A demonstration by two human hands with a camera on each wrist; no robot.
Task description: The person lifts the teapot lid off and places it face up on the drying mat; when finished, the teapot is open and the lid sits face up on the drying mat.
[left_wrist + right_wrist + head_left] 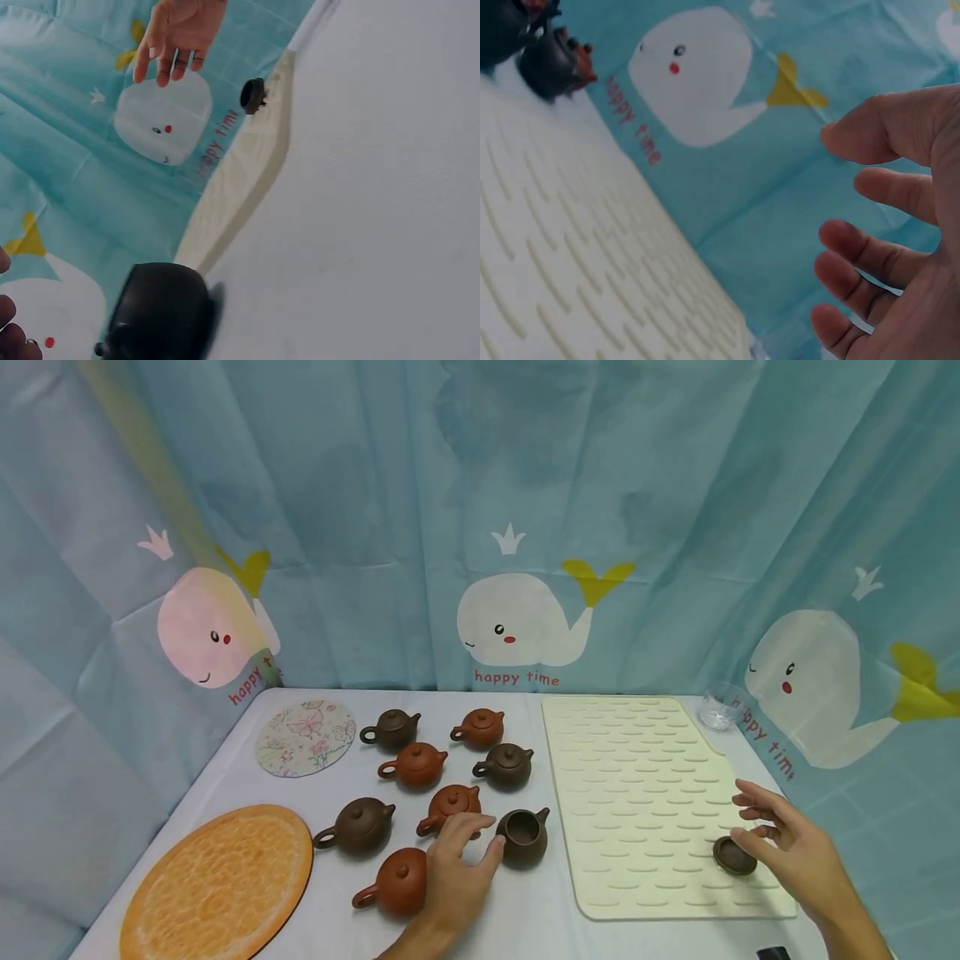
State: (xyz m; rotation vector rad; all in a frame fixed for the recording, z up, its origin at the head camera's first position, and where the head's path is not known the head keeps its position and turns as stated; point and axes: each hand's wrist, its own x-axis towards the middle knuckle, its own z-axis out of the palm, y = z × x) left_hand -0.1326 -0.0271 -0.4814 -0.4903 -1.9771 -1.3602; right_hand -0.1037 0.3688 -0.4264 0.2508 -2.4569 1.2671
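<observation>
My left hand (457,877) is beside a dark brown teapot (522,839) that stands without a lid, its round mouth uncovered. The fingers are relaxed, with a gap between them and the pot, and they partly cover two reddish teapots behind. In the left wrist view that dark pot (161,311) looms close to the camera. A small dark lid (734,857) lies upside down on the cream drying mat (637,893), near its right edge. Above and right of it is my right hand (795,852), holding nothing; the right wrist view shows its thumb and fingers (885,255) spread apart.
Several lidded teapots, such as a dark one (363,827) and a red one (401,883), crowd the table's middle left. A round bread-patterned mat (225,877) and a floral disc (305,738) lie at left. A clear glass (720,708) stands at back right, before the curtain.
</observation>
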